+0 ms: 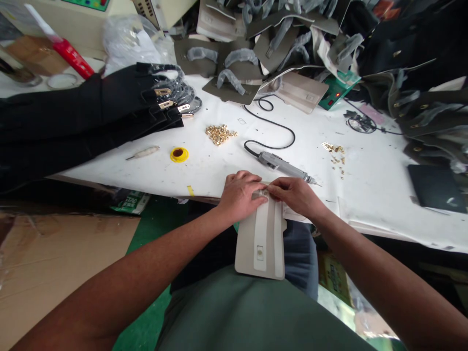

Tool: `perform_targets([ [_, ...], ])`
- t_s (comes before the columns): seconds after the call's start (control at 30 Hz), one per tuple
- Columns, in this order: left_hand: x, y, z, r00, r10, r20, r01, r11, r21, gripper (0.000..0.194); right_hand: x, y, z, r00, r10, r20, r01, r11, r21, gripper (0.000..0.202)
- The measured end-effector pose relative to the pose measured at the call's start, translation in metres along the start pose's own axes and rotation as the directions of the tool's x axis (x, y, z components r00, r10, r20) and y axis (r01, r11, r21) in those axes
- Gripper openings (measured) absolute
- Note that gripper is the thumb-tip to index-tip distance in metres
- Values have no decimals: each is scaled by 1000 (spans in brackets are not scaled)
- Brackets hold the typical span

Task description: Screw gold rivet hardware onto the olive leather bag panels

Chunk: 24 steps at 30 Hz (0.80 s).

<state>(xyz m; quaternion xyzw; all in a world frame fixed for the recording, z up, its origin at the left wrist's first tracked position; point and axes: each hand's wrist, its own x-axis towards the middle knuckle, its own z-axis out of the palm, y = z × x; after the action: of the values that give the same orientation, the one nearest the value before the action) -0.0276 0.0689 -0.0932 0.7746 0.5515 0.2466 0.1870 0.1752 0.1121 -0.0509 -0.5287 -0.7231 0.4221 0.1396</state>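
A beige bag panel with pale strips leans from the table's front edge toward my body. On its lower part is a small square metal fitting. My left hand grips the panel's upper left, with the thumb lying across its face. At the panel's top, my right hand has thumb and fingertips pinched together beside another small fitting. Whatever lies between those fingertips is too small or hidden to make out. Just beyond the right hand, a grey electric screwdriver rests on the white table.
A pile of gold-coloured metal pieces and a yellow round container lie left of the screwdriver's cord. More small gold parts are scattered right. Black straps, brown panels with wrapped handles and a green box stand around.
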Motion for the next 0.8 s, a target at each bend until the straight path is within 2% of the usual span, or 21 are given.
perform_targets([
  [0.07,0,0,0,1000,1,2,-1,1000,0,28,0,6,-6,973,-108,-205,83,988,-127,26],
  [0.13,0,0,0,1000,3,1,-3,1000,0,27,5,13,-12,902,-241,-359,103,927,-362,28],
  [0.17,0,0,0,1000,2,3,-2,1000,0,27,10,17,-14,884,-285,-370,84,876,-475,32],
  [0.23,1,0,0,1000,-5,8,5,1000,3,27,21,24,-18,906,-287,-312,35,784,-620,43],
  [0.33,1,1,-2,1000,-8,20,8,1000,11,26,38,31,-21,938,-220,-267,-7,760,-650,43],
  [0.4,0,1,-2,1000,0,22,-1,1000,13,26,42,32,-25,935,-216,-281,23,827,-561,37],
  [0.43,0,2,-2,1000,5,21,-5,1000,13,26,41,31,-27,932,-205,-300,46,886,-462,35],
  [0.5,-1,1,-2,1000,12,17,-12,1000,9,26,36,24,-31,924,-143,-355,105,987,-122,33],
  [0.53,-1,1,-2,1000,14,15,-14,1000,7,26,32,19,-32,916,-99,-388,146,985,93,35],
  [0.6,-1,1,-2,1000,20,14,-20,1000,4,25,24,3,-30,901,-30,-434,249,854,457,41],
  [0.63,-1,1,-1,1000,21,13,-21,1000,4,25,21,-6,-26,891,-12,-455,300,768,566,42],
  [0.7,-1,1,-2,1000,20,13,-20,1000,6,26,17,-24,-15,865,16,-501,370,655,659,39],
  [0.8,-1,1,-2,1000,13,7,-13,1000,9,26,14,-46,5,818,69,-571,406,633,659,36],
])
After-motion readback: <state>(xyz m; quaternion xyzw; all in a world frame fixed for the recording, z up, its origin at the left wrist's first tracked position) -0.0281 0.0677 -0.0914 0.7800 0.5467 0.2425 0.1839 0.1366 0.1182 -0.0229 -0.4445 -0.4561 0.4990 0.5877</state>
